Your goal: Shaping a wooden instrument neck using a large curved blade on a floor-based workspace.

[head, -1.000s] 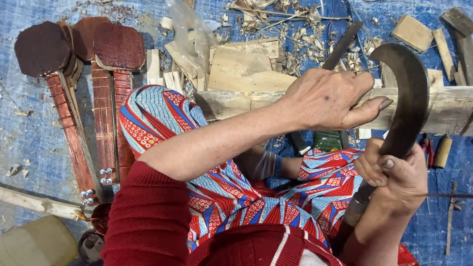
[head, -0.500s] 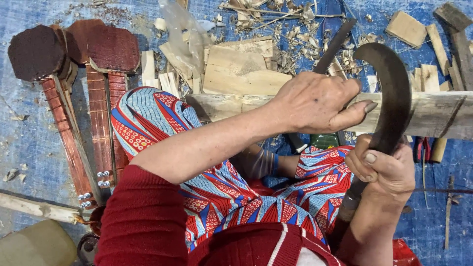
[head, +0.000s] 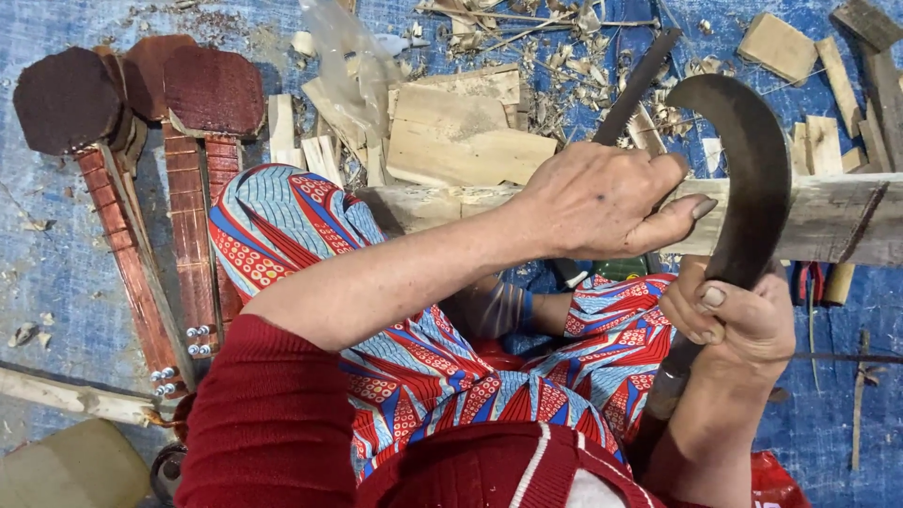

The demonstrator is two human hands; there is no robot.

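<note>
A long pale wooden beam [head: 837,218] lies across my lap, running left to right. My left hand [head: 602,199] presses down on top of it and grips it. My right hand [head: 738,318] is closed around the handle of a curved dark iron blade [head: 752,165], whose arc stands over the beam just right of my left thumb. My knees are covered by a blue, red and white patterned cloth [head: 282,226], and my sleeve is red.
Three reddish-brown carved instrument bodies with long necks [head: 188,188] lie on the blue tarp at left. Wood offcuts and shavings [head: 461,141] are heaped behind the beam. Small blocks [head: 776,42] sit at top right, and a pale stick [head: 66,395] at lower left.
The curved blade and my right hand have shifted slightly left along the beam, closer to my left thumb. My left hand stays on the beam.
</note>
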